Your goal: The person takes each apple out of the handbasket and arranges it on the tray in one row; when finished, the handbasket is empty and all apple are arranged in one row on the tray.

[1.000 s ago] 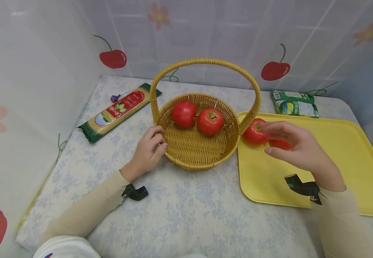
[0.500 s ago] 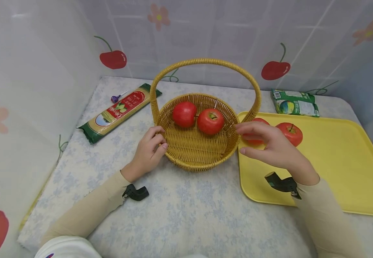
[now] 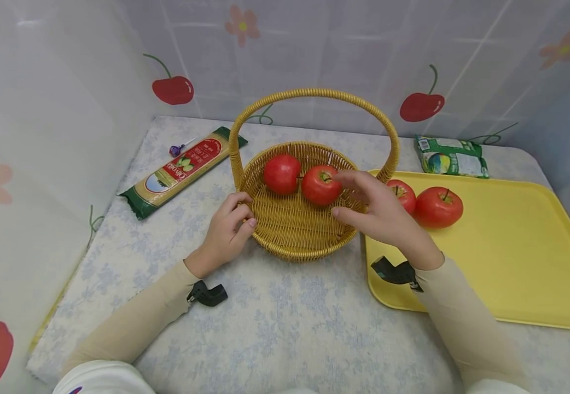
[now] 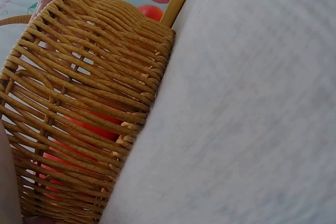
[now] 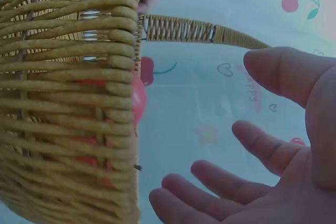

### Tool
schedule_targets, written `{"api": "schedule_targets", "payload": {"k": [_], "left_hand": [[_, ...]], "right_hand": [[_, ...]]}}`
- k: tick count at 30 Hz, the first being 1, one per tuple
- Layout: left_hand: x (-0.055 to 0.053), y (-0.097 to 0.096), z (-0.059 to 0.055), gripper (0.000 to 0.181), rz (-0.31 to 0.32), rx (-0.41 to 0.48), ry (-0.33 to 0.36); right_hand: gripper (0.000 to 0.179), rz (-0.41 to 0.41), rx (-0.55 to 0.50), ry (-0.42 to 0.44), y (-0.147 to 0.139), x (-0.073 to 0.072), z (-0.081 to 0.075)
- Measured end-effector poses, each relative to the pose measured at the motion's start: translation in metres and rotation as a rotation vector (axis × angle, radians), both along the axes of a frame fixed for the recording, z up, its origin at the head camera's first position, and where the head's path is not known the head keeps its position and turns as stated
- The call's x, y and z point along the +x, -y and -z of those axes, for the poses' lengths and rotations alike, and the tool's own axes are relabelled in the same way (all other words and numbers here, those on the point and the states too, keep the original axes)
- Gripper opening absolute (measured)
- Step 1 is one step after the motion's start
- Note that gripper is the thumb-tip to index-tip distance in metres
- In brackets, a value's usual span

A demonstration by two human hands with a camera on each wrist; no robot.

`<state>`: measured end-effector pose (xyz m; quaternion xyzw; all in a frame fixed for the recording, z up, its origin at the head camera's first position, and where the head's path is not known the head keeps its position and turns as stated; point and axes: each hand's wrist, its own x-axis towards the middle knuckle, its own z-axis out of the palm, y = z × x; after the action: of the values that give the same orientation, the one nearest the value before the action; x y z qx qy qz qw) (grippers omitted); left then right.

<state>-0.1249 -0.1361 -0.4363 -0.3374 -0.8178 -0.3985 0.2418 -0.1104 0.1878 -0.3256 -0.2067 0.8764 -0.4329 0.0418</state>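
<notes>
My left hand [image 3: 227, 227] grips the left rim of a yellow wicker basket [image 3: 295, 253] with its fingers curled over the edge. Inside the basket lie two red apples, one on the left [image 3: 281, 174] and one on the right [image 3: 321, 186]. Over the basket's right side hovers my right hand [image 3: 381, 210], its thumb and fingers spread with nothing between them, fingertips close by the right apple. In the right wrist view the same hand [image 5: 283, 171] shows above the rim, palm bare. The left wrist view looks at the woven wall [image 4: 84, 93], red fruit showing through it.
Two more apples [image 3: 439, 207] sit on a yellow tray [image 3: 511, 257] right of the basket. A green snack packet [image 3: 451, 157] lies behind the tray. A pasta packet [image 3: 179, 172] and a lollipop [image 3: 176, 149] lie at the left. The tall handle [image 3: 314, 93] arches over the basket.
My right hand has moved left from above the tray to over the basket, uncovering the tray's apples. My left hand has stayed on the rim.
</notes>
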Motion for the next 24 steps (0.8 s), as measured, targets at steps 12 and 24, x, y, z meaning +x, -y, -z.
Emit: {"api": "schedule_targets", "payload": {"k": [12,24], "left_hand": [[-0.001,0.000,0.002,0.053,-0.005,-0.001,-0.001],[0.000,0.000,0.000,0.052,-0.004,0.001,-0.002]], "right_hand": [[0.071,0.055,0.158,0.139,0.021,-0.023,0.011],[0.075,0.128,0.210,0.135,0.034,-0.040,0.020]]}}
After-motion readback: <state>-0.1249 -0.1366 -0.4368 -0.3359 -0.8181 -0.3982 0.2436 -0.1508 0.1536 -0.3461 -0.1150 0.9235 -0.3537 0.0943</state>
